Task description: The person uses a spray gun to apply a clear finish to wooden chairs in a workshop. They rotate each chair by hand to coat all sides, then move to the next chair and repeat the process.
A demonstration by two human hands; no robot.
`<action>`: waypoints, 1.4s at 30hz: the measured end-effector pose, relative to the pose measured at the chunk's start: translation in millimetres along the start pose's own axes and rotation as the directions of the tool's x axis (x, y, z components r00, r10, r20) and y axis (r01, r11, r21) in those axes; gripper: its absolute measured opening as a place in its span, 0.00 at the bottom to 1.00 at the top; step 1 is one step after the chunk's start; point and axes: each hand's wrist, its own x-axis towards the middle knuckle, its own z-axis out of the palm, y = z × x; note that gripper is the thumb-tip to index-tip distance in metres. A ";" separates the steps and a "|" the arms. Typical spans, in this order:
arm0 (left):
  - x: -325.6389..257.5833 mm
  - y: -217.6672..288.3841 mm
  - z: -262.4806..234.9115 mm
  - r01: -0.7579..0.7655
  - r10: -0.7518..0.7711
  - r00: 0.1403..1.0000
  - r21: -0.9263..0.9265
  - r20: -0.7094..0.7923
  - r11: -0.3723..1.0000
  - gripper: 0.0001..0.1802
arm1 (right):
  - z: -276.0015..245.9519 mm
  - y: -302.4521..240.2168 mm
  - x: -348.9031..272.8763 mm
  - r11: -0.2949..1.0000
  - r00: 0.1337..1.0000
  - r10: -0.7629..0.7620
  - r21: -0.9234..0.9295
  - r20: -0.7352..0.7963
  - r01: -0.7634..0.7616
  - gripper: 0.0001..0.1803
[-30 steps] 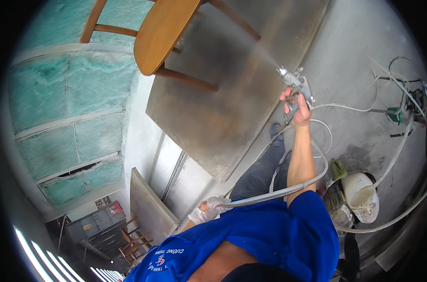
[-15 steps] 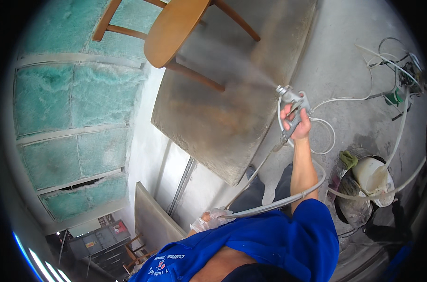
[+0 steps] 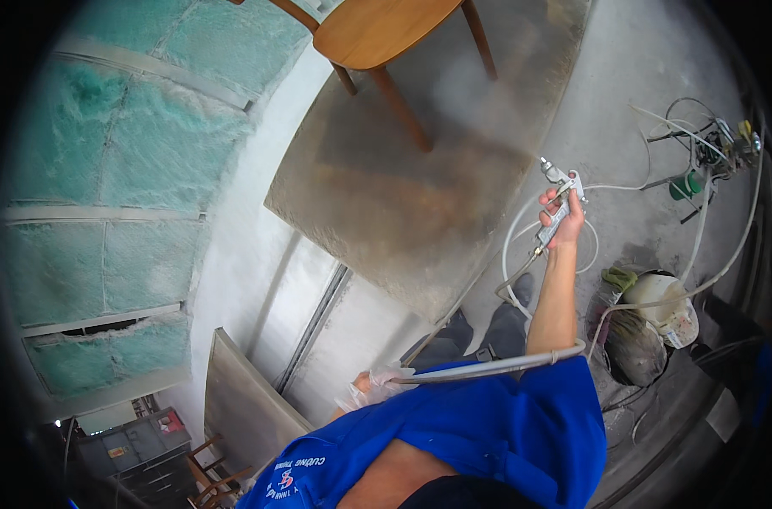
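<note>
My right hand (image 3: 562, 216) is wrapped round the grip of a metal spray gun (image 3: 559, 180), its nozzle pointed up and left. Thin mist hangs between the nozzle and a brown wooden chair (image 3: 394, 30), cut off by the upper edge of the view. The gun stays apart from the chair. Low in the view, my left hand (image 3: 367, 383), in a clear plastic glove, closes round a pale hose (image 3: 488, 366) that runs across my front to below my right arm. Its fingers are partly hidden. A thinner line leads from there toward the gun.
Behind the chair's legs lies a large stained board (image 3: 386, 212). Green filter panels (image 3: 106, 178) line the left side. A second board (image 3: 250, 390) leans lower left. At right, a pump with hoses (image 3: 708, 157) and a bucket with a white container (image 3: 657, 310) stand on the grey floor.
The chair sits farther right and higher in the view and looks turned, with another leg showing. My right hand and the gun are slightly right and lower. The mist looks fainter.
</note>
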 end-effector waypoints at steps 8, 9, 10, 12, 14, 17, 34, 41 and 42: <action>-31.6 -20.0 -16.2 0.053 -0.053 0.999 0.016 -0.005 0.998 0.15 | -7.6 33.7 -36.9 0.992 0.983 0.128 -0.040 0.132 -0.123 0.20; -34.4 -21.0 -18.4 0.067 -0.067 0.998 0.014 -0.007 0.998 0.15 | -16.5 45.4 -40.8 0.985 0.985 0.159 -0.084 0.062 -0.153 0.20; -37.5 -21.0 -20.8 0.080 -0.080 0.997 0.015 -0.009 0.997 0.15 | -23.7 57.4 -42.5 0.980 0.986 0.169 -0.112 0.008 -0.167 0.20; -43.4 -22.5 -32.5 0.099 -0.099 0.995 0.029 -0.019 0.995 0.15 | -33.4 83.8 -53.6 0.955 0.961 0.201 -0.179 -0.191 -0.235 0.21; -51.7 -26.7 -47.1 0.114 -0.113 0.993 0.030 -0.037 0.993 0.15 | -36.2 111.3 -73.6 0.959 0.963 0.121 -0.223 -0.242 -0.177 0.20; -65.1 -38.0 -76.9 0.138 -0.136 0.987 0.023 -0.081 0.990 0.15 | -20.3 163.5 -98.5 0.937 0.924 0.031 -0.311 -0.382 -0.160 0.18; -131.2 -204.8 -377.3 0.038 -0.037 0.999 -0.065 0.012 0.997 0.21 | 239.8 428.8 -190.9 0.785 0.765 -0.619 -0.108 -0.180 0.610 0.20; -117.6 -244.6 -416.3 0.241 -0.218 0.967 -0.201 0.133 0.949 0.26 | 305.6 481.9 -99.9 0.402 0.602 -0.798 -0.730 0.017 0.553 0.30; -116.4 -251.4 -417.7 0.227 -0.207 0.972 -0.206 0.114 0.952 0.22 | 311.1 487.5 -88.8 0.236 0.532 -0.827 -0.746 0.183 0.623 0.30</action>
